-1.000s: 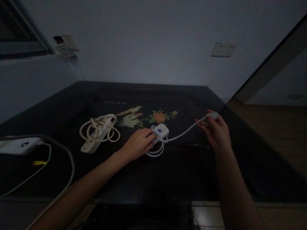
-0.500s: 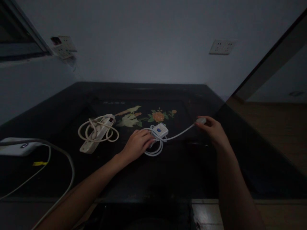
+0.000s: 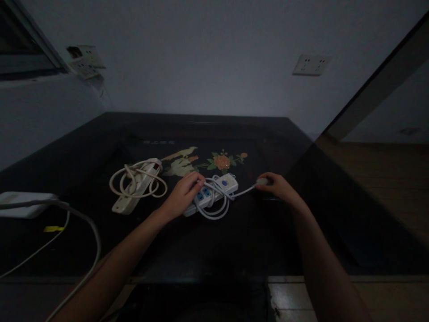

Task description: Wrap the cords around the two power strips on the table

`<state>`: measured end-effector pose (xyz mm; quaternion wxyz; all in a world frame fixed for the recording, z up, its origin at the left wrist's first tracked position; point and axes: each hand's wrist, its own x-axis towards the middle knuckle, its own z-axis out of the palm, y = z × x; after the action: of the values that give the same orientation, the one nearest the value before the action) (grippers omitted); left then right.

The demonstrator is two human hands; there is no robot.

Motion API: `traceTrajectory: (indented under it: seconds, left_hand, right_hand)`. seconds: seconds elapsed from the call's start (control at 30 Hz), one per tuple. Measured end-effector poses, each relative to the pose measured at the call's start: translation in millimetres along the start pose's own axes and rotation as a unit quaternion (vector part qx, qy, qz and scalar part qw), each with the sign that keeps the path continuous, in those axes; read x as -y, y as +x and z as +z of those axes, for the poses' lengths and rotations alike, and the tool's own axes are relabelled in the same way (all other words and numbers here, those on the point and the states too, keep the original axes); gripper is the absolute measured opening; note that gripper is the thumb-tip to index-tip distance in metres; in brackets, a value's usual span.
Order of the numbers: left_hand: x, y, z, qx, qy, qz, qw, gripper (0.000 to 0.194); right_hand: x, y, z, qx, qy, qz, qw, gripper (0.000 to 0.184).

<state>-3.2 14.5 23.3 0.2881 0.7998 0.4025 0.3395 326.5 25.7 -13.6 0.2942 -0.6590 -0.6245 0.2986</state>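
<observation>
A white power strip with a blue switch and blue sockets lies slanted on the dark table, its own white cord looped loosely over it. At the strip's left end, my left hand pinches part of the looped cord between thumb and fingers. Off to the right, my right hand grips the plug at the cord's end, and the cord runs from there back to the strip. The plug's far side is hidden by my fingers.
Left of my hands lies a second power strip wrapped in its cream cord. A white device with a grey cable sits at the far left. Wall sockets are at the back right. The table bears a bird-and-flower picture.
My right hand has brought the plug left and slightly nearer, so the cord's free stretch is shorter. My left hand has shifted left and up, uncovering the strip's blue sockets.
</observation>
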Motion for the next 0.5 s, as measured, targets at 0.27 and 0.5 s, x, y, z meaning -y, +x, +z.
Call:
traceTrajectory:
  seconds: [0.27,0.5]
  left_hand:
    - [18,7,-4.0,-0.115,-0.15,-0.093,0.977,0.022]
    - [12,5,-13.7,-0.172,0.042,-0.025,0.984,0.027]
  right_hand:
    - [17,-11,9,0.118,-0.024,-0.027,0.992,0.03]
    - [32,-18,11,0.197,-0.043,-0.051,0.978,0.03]
